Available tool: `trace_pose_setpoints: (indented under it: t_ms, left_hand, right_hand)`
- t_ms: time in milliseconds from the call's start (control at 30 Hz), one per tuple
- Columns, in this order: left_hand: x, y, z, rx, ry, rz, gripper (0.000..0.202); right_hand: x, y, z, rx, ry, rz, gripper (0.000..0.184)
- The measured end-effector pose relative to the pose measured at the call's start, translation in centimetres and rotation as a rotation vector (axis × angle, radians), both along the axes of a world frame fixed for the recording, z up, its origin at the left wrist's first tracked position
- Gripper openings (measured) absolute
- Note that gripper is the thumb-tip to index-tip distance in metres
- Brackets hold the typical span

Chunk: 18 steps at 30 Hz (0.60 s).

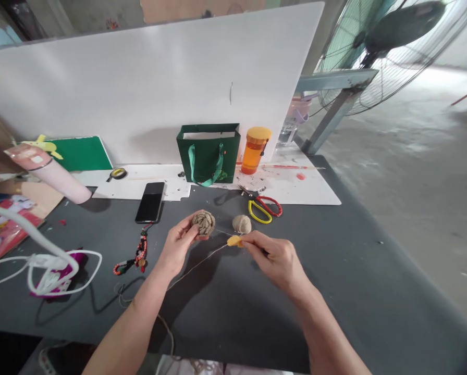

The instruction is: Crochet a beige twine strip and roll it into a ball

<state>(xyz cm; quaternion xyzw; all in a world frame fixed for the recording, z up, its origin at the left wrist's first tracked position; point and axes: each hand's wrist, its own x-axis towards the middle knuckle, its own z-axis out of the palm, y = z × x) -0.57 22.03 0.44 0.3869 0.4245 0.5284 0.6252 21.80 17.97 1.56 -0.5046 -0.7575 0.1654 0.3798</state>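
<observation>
My left hand [179, 242] holds a brown rosette-like coil [203, 223] of yarn or cord between thumb and fingers, raised over the dark table. The fingertips of my right hand [274, 255] pinch a small yellow piece [234, 240], whose exact kind I cannot make out. A thin pale thread [202, 261] runs from the yellow piece down to the left, passing behind my left wrist. Another fine line spans the gap between the coil and the yellow piece. Just beyond my right fingertips lies a beige ball of yarn [242, 224].
Scissors [260, 207] with red and yellow handles lie behind the yarn ball. Farther back stand a green paper bag [210, 156] and an orange jar [256, 151]. A phone [150, 203] with a beaded strap, white cables [41, 234] and a pink bottle [49, 174] occupy the left.
</observation>
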Motion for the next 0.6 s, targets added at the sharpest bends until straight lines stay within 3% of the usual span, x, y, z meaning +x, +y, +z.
trace_pose_setpoints:
  t_ms: [300, 600]
  left_hand:
    - [0.23, -0.29, 0.17, 0.03, 0.041, 0.037, 0.04]
    - [0.28, -0.32, -0.03, 0.022, 0.023, -0.02, 0.042]
  right_hand:
    - [-0.47, -0.28, 0.36, 0.042, -0.028, -0.009, 0.029]
    - [-0.53, -0.23, 0.32, -0.014, 0.044, 0.026, 0.026]
